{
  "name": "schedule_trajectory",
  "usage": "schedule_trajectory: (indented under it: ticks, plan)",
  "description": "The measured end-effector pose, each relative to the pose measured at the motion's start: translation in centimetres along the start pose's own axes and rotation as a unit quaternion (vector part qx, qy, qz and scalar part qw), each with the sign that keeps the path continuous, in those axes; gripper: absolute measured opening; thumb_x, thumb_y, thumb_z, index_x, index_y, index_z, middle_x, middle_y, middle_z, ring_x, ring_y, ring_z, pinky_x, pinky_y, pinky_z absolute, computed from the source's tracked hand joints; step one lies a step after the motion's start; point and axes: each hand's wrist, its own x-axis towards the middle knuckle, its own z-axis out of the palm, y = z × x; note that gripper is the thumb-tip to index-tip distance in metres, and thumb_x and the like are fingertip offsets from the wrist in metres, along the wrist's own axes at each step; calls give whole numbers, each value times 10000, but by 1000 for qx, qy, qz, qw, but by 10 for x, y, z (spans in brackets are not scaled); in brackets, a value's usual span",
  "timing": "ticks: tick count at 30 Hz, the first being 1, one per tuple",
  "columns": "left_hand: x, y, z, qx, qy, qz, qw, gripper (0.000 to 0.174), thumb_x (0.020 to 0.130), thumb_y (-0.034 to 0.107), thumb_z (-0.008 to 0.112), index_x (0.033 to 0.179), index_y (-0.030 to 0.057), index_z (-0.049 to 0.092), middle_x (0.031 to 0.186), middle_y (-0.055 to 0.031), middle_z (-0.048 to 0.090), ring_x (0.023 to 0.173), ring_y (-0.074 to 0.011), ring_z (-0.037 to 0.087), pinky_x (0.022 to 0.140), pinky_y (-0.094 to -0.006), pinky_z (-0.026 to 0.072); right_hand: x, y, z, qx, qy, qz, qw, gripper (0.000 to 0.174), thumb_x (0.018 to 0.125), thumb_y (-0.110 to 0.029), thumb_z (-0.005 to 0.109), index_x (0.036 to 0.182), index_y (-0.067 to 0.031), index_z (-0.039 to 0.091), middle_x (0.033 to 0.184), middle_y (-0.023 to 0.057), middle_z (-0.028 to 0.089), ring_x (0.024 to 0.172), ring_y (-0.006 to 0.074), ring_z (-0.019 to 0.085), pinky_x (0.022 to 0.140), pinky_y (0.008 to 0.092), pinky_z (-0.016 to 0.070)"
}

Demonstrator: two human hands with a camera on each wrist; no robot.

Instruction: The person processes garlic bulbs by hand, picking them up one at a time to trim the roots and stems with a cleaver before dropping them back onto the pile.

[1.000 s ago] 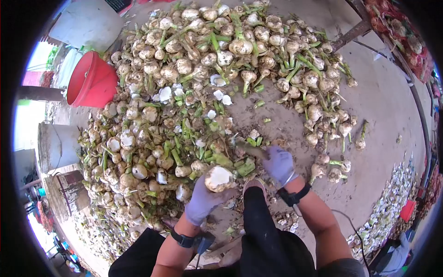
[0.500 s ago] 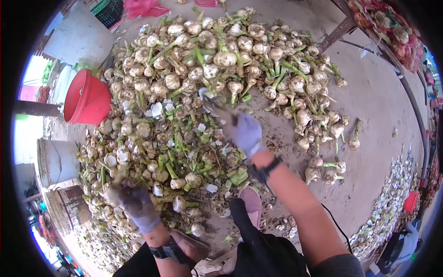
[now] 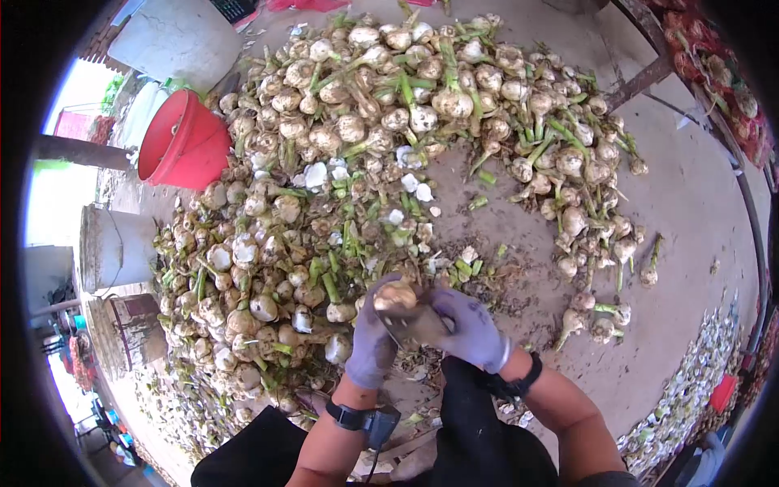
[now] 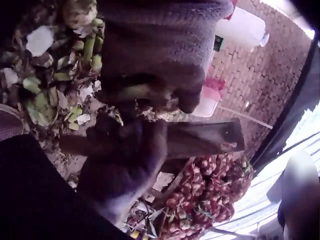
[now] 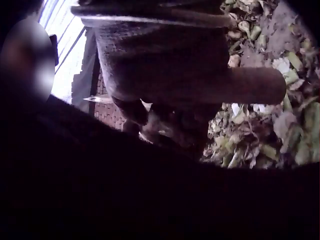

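Dusty floor [image 3: 690,219] is seen all around. One bulb [image 3: 395,294] is gripped by the left hand [image 3: 372,345], one knife [image 3: 415,323] by the right hand [image 3: 477,333], up against the bulb. Short strokes, kept clear of the left hand, seem best. One red bucket [image 3: 199,150] is seen beyond; heaped bulbs [image 3: 350,127] cannot be counted.

The head view looks forward and down over both hands [image 3: 372,345] [image 3: 477,331]; each wrist view faces its own closely, all sharing the knife [image 3: 418,326].
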Motion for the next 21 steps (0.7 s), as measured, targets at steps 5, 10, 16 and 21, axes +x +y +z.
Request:
schedule_trajectory:
  ticks: [5,10,16,21]
  plan:
    - [-20,0,12,183,-18,71,980,666,770,132,759,1318,23,397,1225,-100,480,1082,-178,530,970,-317,427,-17,-45,-41,-199,-110,56,972,471,628,-288,691,997,-23,568,1031,156,571,895,324,607,766,397,485]
    - [-21,8,8,253,-6,8,967,658,715,165,809,1235,23,432,1160,-80,507,1061,-163,520,918,-301,448,-17,-52,-39,-244,-142,11,959,447,600,-309,664,955,-53,572,991,132,573,833,320,604,701,417,474]
    - [-40,24,18,212,-24,-95,972,750,632,104,849,1225,32,395,1058,-78,558,1032,-158,530,916,-329,453,-16,20,-27,-336,-146,238,899,382,706,-320,638,967,-41,632,915,164,642,845,310,636,716,403,499]
    - [-16,1,2,420,58,134,896,668,675,134,830,1226,41,464,1058,-87,553,947,-166,561,835,-287,491,-61,11,-29,-152,33,183,971,445,749,-363,649,1007,0,647,826,232,645,764,374,644,682,418,511]
